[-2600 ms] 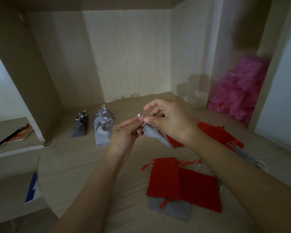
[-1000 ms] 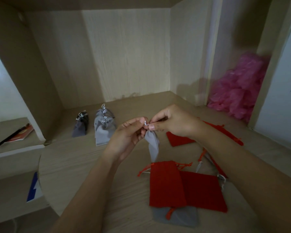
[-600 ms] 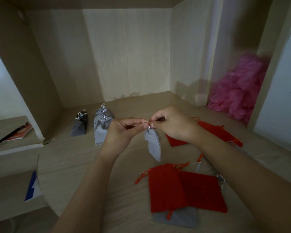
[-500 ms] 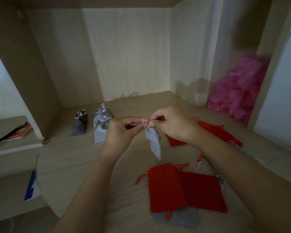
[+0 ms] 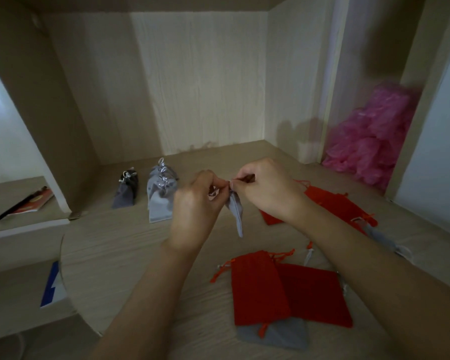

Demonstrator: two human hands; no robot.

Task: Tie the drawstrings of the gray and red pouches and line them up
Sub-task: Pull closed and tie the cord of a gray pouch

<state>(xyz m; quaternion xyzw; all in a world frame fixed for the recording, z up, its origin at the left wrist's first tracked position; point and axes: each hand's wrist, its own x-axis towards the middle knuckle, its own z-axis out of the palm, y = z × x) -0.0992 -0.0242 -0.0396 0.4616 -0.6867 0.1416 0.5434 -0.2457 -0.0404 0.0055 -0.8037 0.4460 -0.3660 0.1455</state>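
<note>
Closer than half a second ago, my left hand (image 5: 195, 206) moves in to meet my right hand (image 5: 268, 190), both pinching the gathered top of the gray pouch (image 5: 236, 211), which hangs above the wooden shelf (image 5: 115, 242). Tied gray pouches (image 5: 160, 201) stand far left. Red pouches (image 5: 257, 287) lie near me, overlapping a flat gray pouch (image 5: 278, 336).

You face a pale wooden alcove with a grained back panel (image 5: 200, 81) and a wooden tabletop (image 5: 120, 245). Far right, a heap of pink plastic bags (image 5: 369, 141) fills a side nook. Left, on a lower ledge, a red booklet (image 5: 38, 202) lies beside a black pen (image 5: 13, 210). Near left, a blue-and-white card (image 5: 53, 287) shows.
</note>
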